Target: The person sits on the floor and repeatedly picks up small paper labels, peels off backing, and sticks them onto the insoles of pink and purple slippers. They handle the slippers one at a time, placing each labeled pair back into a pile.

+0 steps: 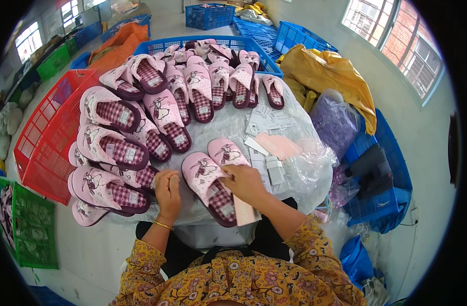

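Observation:
In front of me on the plastic-covered table [213,135] lies a pair of pink slippers [198,171] with a printed animal on the uppers and plum checked insoles. My right hand [245,184] is closed over the right slipper's upper edge, gripping it. A pale pink card [245,211] sticks out below that hand; whether the fingers hold it too is hidden. To the left of the pair, my left hand [168,195] has its fingers curled together, and anything in them is too small to make out. Stacked matching slippers [108,191] lie close beside it.
More slippers [197,84] stand in rows toward a blue basket [266,58]. White tags [266,120] and a pink card sheet [278,146] lie at right. Red [50,137] and green crates [32,229] flank the left; a yellow sack [335,74] and purple bag [336,122] the right.

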The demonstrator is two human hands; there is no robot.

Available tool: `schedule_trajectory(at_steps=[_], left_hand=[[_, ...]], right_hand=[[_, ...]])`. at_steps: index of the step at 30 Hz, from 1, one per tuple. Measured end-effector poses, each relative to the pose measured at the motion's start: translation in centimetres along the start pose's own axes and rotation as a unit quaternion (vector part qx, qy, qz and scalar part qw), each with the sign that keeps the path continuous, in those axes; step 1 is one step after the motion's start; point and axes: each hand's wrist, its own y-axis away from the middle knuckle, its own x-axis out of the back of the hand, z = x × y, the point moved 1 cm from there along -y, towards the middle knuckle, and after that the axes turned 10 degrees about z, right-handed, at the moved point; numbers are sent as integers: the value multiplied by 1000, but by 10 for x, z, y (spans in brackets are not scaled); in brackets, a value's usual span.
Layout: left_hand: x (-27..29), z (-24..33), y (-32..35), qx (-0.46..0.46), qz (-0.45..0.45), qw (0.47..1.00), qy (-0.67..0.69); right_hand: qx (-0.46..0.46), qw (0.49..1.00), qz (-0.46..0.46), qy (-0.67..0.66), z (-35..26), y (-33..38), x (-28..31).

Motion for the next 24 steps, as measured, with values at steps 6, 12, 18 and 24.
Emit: schedule_trajectory(at_steps=[6, 12, 18, 24], left_hand=[[0, 5, 3, -42, -57, 997, -11], [-6, 9, 4, 18, -68, 998, -3], [1, -1, 2, -36, -64, 996, -40], [1, 4, 2, -12, -67, 997, -27]], right_hand=[[-7, 998, 3, 55, 15, -92, 64], [33, 968, 235, 77, 27, -376, 135], [42, 991, 110, -60, 18, -320, -2], [104, 972, 44, -208, -41, -320, -88]])
